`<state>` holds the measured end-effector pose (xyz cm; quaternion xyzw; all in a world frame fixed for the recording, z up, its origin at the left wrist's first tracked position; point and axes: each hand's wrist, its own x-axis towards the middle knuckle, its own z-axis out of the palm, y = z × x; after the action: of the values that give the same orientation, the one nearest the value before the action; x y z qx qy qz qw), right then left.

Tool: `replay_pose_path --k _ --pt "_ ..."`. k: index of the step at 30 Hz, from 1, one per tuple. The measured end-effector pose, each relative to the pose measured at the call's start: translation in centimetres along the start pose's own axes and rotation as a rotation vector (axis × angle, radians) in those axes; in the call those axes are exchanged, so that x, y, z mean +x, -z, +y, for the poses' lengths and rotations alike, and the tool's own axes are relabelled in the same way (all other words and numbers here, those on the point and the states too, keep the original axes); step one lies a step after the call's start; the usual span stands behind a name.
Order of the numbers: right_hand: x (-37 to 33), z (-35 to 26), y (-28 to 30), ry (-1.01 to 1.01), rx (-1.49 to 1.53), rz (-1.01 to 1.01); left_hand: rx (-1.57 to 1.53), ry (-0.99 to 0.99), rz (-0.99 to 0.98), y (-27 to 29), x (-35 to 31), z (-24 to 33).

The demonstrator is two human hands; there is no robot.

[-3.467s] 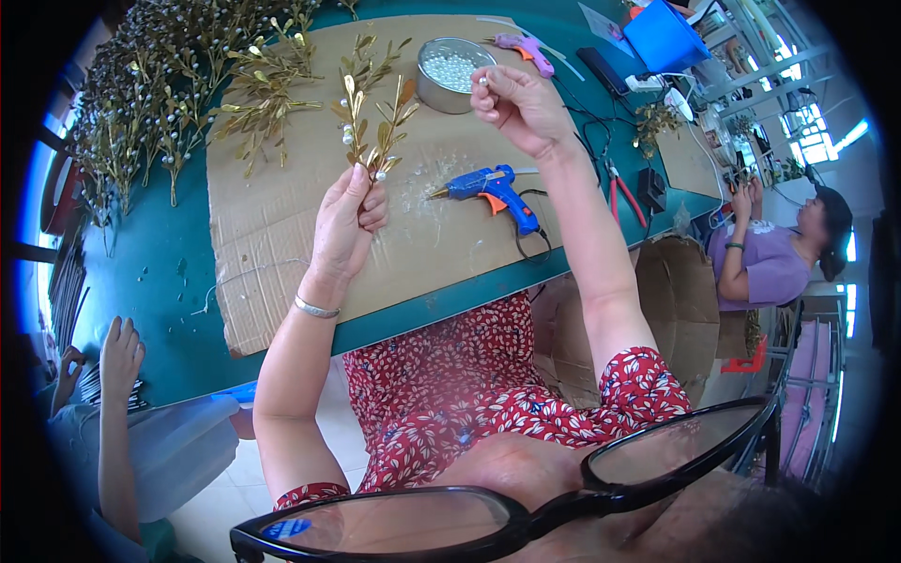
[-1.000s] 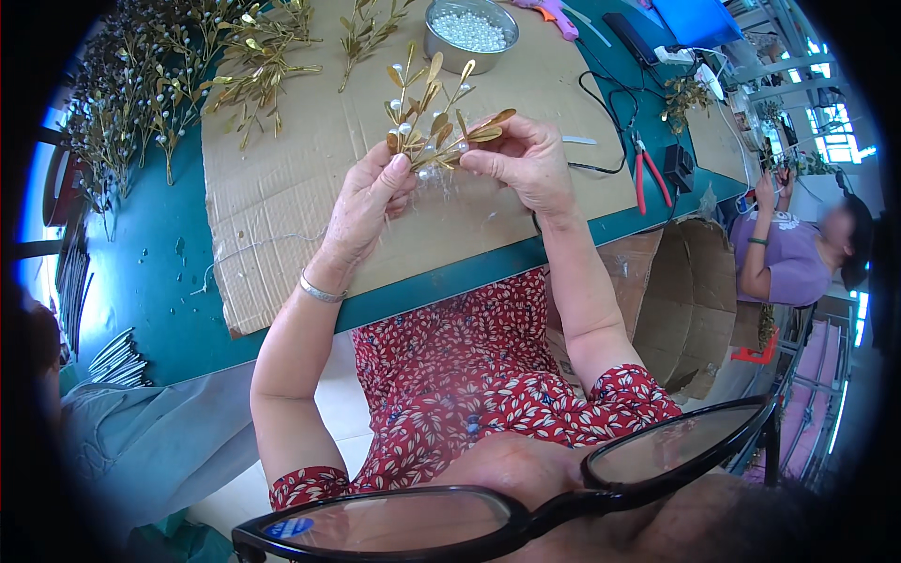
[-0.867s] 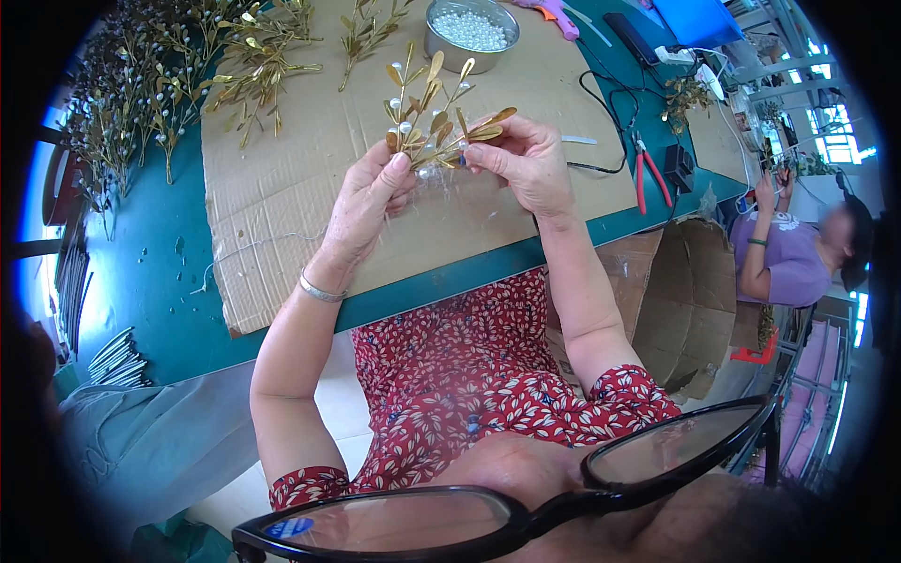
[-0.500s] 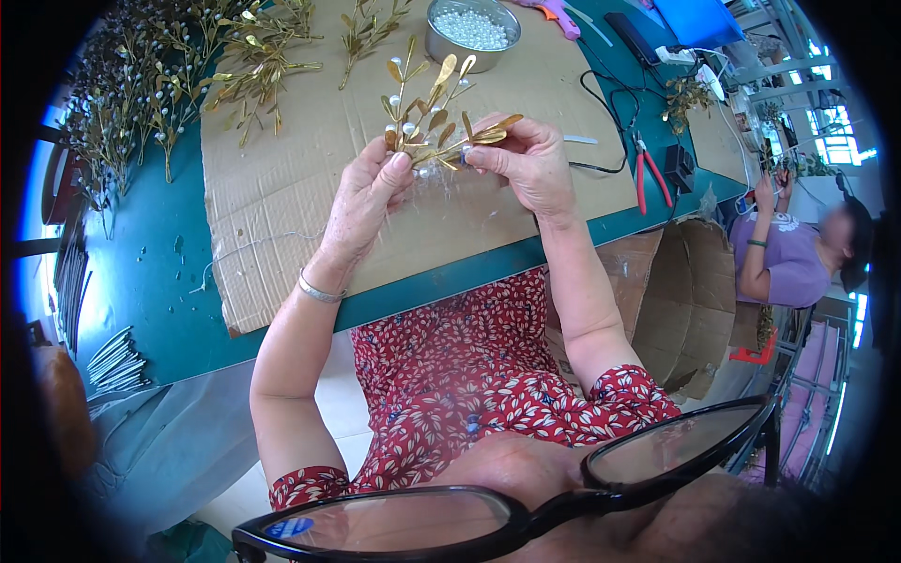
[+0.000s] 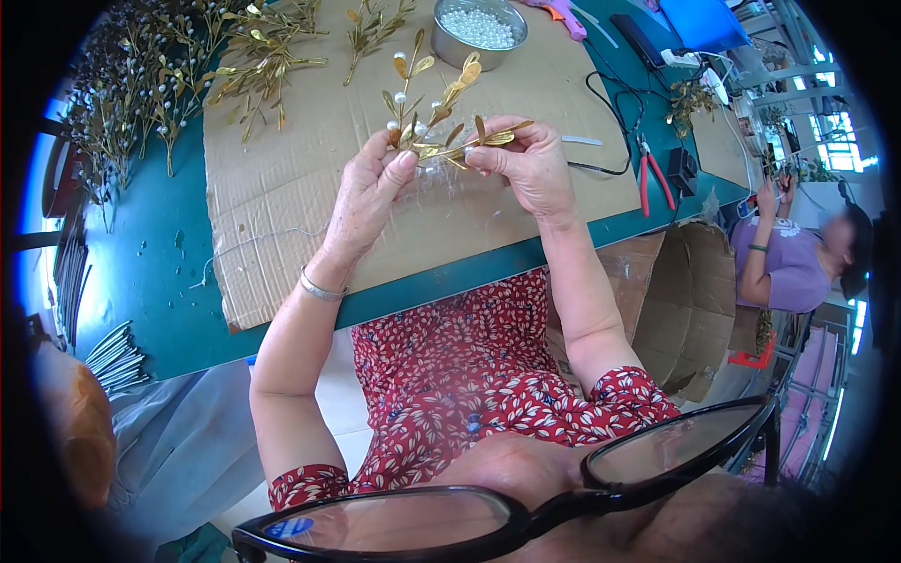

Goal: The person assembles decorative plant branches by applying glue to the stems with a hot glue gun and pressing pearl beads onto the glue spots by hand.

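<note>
Between my two hands is a gold artificial leaf branch [image 5: 457, 86] with white pearl beads along its stems. My left hand [image 5: 372, 188] is closed on the base of the branch, thumb and fingers pinching it. At the right side stem my right hand [image 5: 527, 169] pinches near a pearl, just below a gold leaf. A round metal tin [image 5: 479, 36] of white pearls stands beyond the hands. More gold leaf sprigs [image 5: 267, 66] lie on the cardboard sheet [image 5: 291, 197] under the work.
A heap of finished-looking beaded branches [image 5: 141, 84] covers the far left. Red-handled pliers [image 5: 654, 178], a black adapter [image 5: 682, 172] and cables lie at right, near a pink glue gun [image 5: 566, 17]. Bundled wire stems [image 5: 116, 358] rest at the left edge. A co-worker [image 5: 786, 253] sits at far right.
The branch has turned slightly in my hands, its upper stems shifting. My right fingers have closed in nearer the side stem's pearl. The whole view has shifted a little.
</note>
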<state>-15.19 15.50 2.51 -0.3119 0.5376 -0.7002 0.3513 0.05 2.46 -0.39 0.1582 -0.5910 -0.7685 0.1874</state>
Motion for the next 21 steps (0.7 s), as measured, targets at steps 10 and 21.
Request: replay_pose_path --k 10,21 --pt "0.5 2.0 -0.1 -0.086 -0.026 0.139 0.173 -0.071 0.083 1.1 -0.5 0.6" --pt "-3.4 -0.1 5.8 0.026 -0.829 0.32 -0.124 -0.15 0.05 2.0 0.2 -0.7"
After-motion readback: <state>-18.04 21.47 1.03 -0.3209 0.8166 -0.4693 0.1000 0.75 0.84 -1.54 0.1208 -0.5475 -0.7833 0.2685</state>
